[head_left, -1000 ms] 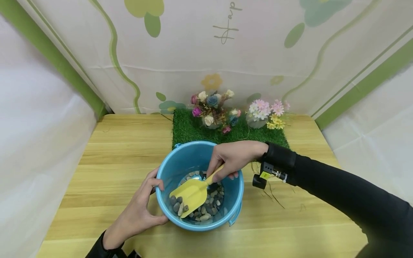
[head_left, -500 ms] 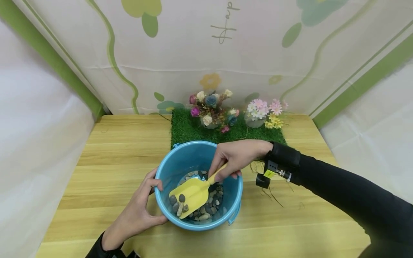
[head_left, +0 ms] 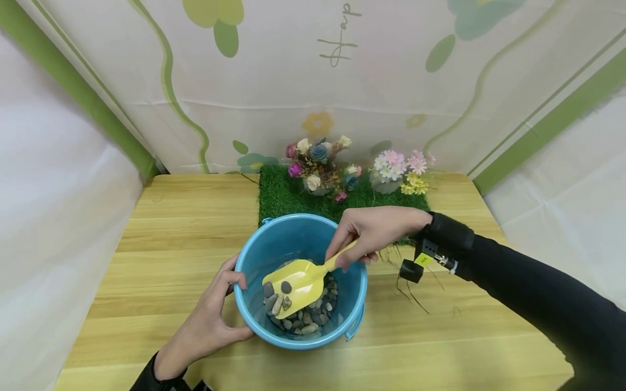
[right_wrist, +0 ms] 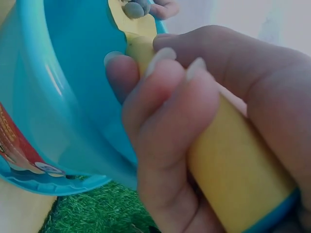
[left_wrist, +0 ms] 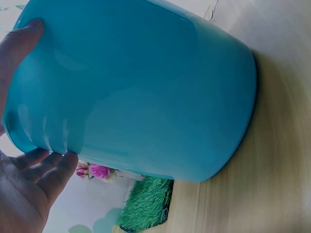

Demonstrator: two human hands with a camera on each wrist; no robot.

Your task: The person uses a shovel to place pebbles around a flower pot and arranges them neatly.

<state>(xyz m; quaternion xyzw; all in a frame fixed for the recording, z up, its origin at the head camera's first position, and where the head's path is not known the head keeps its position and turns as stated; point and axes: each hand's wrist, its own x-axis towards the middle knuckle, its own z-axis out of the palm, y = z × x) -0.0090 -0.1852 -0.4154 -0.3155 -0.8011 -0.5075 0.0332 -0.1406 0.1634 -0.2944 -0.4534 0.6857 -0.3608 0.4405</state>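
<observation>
A blue bucket (head_left: pixel 288 233) stands on the wooden table with pebbles (head_left: pixel 309 329) in its bottom. My left hand (head_left: pixel 210 309) holds the bucket's left side, fingers over the rim and thumb lower down; the left wrist view shows fingertips against the blue wall (left_wrist: pixel 146 97). My right hand (head_left: pixel 374 228) grips a yellow scoop (head_left: pixel 310 279) by its handle, over the bucket's right rim. Several grey and tan stones (head_left: pixel 286 288) lie toward the front of the scoop's blade, inside the bucket. Curled fingers wrap the thick handle (right_wrist: pixel 233 165) in the right wrist view.
Behind the bucket lies a green grass mat (head_left: pixel 279 203), bearing a pot of mixed flowers (head_left: pixel 320 157) and a pot of pink and yellow flowers (head_left: pixel 393 168). Dry strands (head_left: pixel 415 298) are scattered right of the bucket. A printed curtain (head_left: pixel 274 70) hangs behind the table (head_left: pixel 166 239).
My right hand has moved right and slightly up, drawing the scoop back from the bucket's left wall with stones on its blade. The left hand stays on the bucket.
</observation>
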